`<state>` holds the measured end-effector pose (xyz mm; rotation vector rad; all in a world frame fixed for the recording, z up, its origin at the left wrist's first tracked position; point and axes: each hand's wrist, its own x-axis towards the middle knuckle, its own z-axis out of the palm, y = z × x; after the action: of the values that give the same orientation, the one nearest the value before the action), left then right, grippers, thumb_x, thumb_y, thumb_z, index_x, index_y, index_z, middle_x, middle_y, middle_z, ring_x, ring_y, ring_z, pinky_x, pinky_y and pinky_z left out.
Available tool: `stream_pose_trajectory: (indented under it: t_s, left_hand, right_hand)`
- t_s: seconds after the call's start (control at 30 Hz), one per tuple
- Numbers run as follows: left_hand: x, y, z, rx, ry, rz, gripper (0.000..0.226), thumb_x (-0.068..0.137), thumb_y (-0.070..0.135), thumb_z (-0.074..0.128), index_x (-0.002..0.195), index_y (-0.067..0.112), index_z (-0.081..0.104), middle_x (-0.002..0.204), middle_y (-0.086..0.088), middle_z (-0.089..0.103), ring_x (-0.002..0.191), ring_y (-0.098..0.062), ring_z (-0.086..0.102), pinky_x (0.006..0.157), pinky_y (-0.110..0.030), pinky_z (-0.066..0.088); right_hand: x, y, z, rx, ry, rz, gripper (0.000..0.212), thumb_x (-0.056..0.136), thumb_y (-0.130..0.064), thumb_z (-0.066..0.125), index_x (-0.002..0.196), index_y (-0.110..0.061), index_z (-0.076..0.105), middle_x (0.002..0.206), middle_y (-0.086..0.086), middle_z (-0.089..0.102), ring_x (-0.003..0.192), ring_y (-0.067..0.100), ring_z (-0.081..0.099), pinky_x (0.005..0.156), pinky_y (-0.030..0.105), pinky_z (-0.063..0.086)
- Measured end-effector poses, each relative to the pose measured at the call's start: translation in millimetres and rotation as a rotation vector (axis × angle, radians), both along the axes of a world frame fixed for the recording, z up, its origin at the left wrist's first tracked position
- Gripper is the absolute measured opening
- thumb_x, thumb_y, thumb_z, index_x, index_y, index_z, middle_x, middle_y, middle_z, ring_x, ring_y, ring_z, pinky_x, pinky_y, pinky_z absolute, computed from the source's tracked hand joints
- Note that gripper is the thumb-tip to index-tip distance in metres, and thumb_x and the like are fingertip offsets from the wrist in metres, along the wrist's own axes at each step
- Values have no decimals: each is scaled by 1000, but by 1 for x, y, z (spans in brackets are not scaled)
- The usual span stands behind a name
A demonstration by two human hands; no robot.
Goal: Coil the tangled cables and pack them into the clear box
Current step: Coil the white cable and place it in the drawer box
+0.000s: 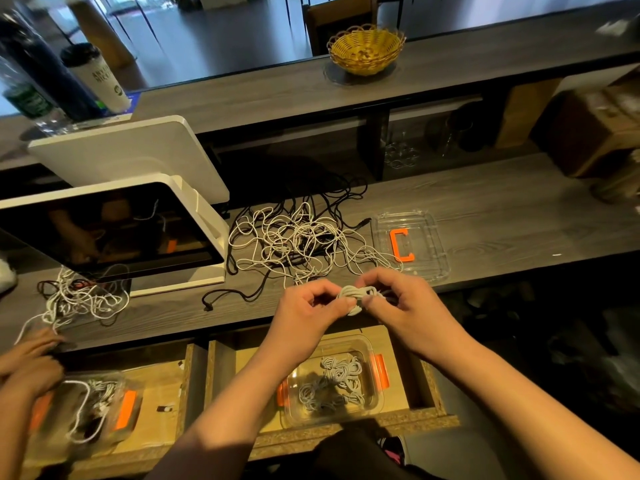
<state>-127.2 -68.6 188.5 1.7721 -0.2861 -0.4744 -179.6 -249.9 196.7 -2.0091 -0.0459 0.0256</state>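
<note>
A small coil of white cable [356,297] is held above the desk's front edge. My left hand [308,313] pinches its left side and my right hand [405,306] grips its right side. Behind them a tangle of white and black cables [298,240] lies spread on the grey desk [502,216]. Below my forearms, in an open drawer [433,386], stands the clear box [372,403] with orange latches, holding several coiled white cables. Its clear lid [436,237], marked with an orange C, lies on the desk to the right of the tangle.
A white-framed screen [114,230] stands at the left. Another person's hands [27,362] work at a second cable tangle [79,299] and a second clear box [86,407] at the lower left. A yellow basket [365,50] sits on the upper shelf.
</note>
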Motion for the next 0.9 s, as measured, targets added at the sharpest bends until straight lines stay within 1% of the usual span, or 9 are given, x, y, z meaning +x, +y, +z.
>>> stream_pose_trajectory:
  t_s: [0.1,0.2,0.3,0.4,0.47,0.57,0.7,0.8,0.9]
  left_hand:
    - [3,3,1,15,-25,-40,11,89,19,73,84,28,75,78,6,71,76,-12,63,72,-37,50]
    - [1,7,0,42,-70,-96,5,88,33,72,82,33,72,79,3,68,76,-15,59,70,-40,48]
    - [-4,13,-4,53,-73,-122,19,83,49,67,85,31,72,83,1,68,77,-20,60,69,-34,48]
    - [-8,14,-5,23,-23,-83,23,85,44,74,92,23,77,84,0,73,77,-13,64,70,-26,49]
    - [-12,13,-7,-35,63,8,24,77,40,75,88,19,79,82,-6,75,75,-15,66,73,-31,52]
    - [-21,12,-16,-197,303,144,34,65,38,81,88,13,80,85,-20,74,75,-25,67,75,-38,57]
    - [-27,9,-16,-402,502,226,23,71,22,74,88,6,77,83,-13,73,71,-15,66,74,-27,56]
    - [-23,9,-15,-450,487,236,18,74,18,69,85,7,76,82,-11,73,68,-12,65,71,-25,55]
    - [-19,9,-16,-479,468,235,24,69,24,76,85,6,75,81,-10,73,69,-14,64,66,-21,57]
  right_hand:
    - [1,2,-1,15,-5,-21,16,90,-36,56,103,-34,63,90,-12,66,81,9,63,72,44,56]
    - [4,2,-1,18,40,21,11,89,-34,57,96,-33,66,83,-10,65,74,9,61,69,46,56]
    - [5,0,0,72,99,67,10,89,-25,60,94,-26,69,81,-3,65,71,15,60,66,44,55]
    - [5,-2,1,170,147,84,13,93,-9,59,94,-17,70,77,-4,63,64,7,57,58,28,52]
    - [6,-1,2,227,186,78,14,94,-3,57,94,-10,69,74,-2,62,60,7,56,54,22,49]
    - [8,3,3,252,231,79,14,94,-1,56,94,-4,69,71,0,62,55,6,55,50,18,46]
    - [9,7,3,279,181,12,7,89,-6,65,92,-11,69,75,0,64,58,10,57,51,22,48]
    - [7,10,0,286,136,-76,7,84,-11,72,90,-11,68,78,2,66,65,11,60,59,30,52]
    - [9,9,4,345,139,-96,3,85,-7,71,88,-8,71,79,6,69,68,15,65,59,25,55]
